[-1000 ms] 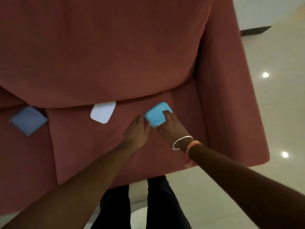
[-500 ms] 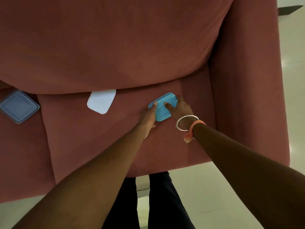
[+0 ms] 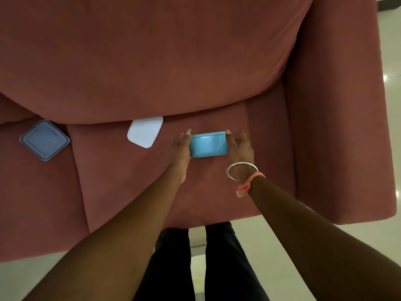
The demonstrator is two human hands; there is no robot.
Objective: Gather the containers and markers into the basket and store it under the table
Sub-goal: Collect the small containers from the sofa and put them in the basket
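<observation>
From the head camera, looking steeply down, a bright blue container (image 3: 208, 146) sits just above the middle of the frame, over the right-hand seat cushion (image 3: 134, 187) of a dusty-pink sofa (image 3: 173, 61). It is caught between both hands. The left hand (image 3: 181, 148) lies at its 9 o'clock end, fingers straight and pressed flat against that end, thumb out of sight. The right hand (image 3: 239, 146) is at its 3 o'clock end, fingers bent round that end with one fingertip at the upper corner. The container is tipped so that one long side and the rim edge face the camera. Whether its underside touches the cushion cannot be told. A silver bangle (image 3: 242, 170) and an orange band (image 3: 249, 183) circle the right wrist, at about 5 o'clock from the container. A white container (image 3: 145, 132) lies near, at 9 to 10 o'clock from the blue one, apart from the left hand, its far edge tucked under the sofa's back cushion. A grey-blue container (image 3: 44, 140) lies well apart at 9 o'clock, turned like a diamond, at the seam between the two seat cushions. The sofa's arm (image 3: 338, 127) rises at 3 o'clock. At 6 o'clock the person's legs in dark trousers (image 3: 227, 268) stand on a pale glossy floor (image 3: 293, 246).
</observation>
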